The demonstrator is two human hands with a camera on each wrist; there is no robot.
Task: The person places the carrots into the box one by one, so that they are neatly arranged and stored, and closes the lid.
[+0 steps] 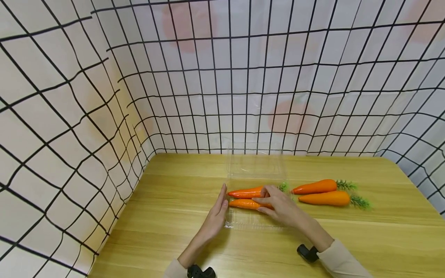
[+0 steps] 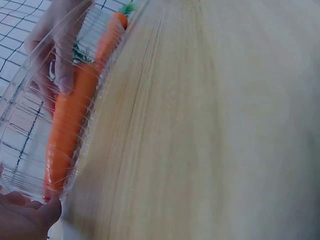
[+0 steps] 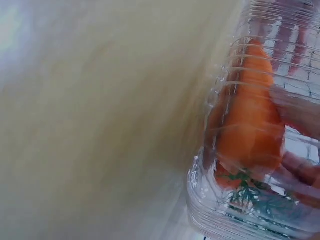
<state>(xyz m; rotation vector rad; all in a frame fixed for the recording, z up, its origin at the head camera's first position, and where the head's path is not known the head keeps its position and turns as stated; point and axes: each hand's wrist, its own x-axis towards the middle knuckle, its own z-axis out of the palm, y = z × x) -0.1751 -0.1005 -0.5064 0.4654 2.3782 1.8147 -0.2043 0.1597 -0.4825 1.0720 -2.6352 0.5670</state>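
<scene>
While the left hand [image 1: 213, 221] rests, fingers straight, against the left end of a clear plastic box [image 1: 248, 222] at lower centre, the right hand [image 1: 283, 207] pinches the nearer carrot [image 1: 243, 204] inside, beside a farther carrot [image 1: 244, 193]. Both look firm, probably light and slippery, best held round the thick part; the thin box likely flexes. Rightward, two loose carrots [image 1: 325, 199] lie on the desk [image 1: 379, 239].

A yellowish wood-grained desk [image 1: 174, 200] is enclosed at the left, back and right by black wire grid [image 1: 248, 68]. The grid is backed by white sheeting [image 1: 257, 81], marked with faint pinkish round patches [image 1: 184, 23] and tinged yellow at left.
</scene>
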